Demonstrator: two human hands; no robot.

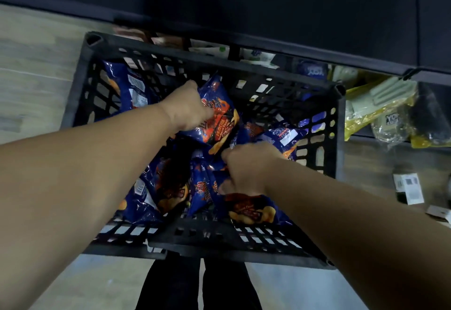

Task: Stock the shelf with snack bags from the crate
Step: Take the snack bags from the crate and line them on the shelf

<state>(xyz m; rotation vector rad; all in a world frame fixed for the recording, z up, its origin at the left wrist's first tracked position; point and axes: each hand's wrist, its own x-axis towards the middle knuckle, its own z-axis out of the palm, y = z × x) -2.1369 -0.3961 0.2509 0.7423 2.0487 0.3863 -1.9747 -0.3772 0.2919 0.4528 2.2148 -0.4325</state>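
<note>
Snack bags, blue and orange: heaped loose in the black crate (210, 241), which sits on the floor against the shelf (292, 48) at far.
Top bag (217, 117): raised at crate centre, held by the left hand (186, 109) along its left edge.
Right hand (246, 168): fingers curled into the nearer bags; exact hold cannot be told.
Risk: slick film may slip; a tight squeeze would likely crush contents.
Pose: both forearms reach down, wrists bent inward.
</note>
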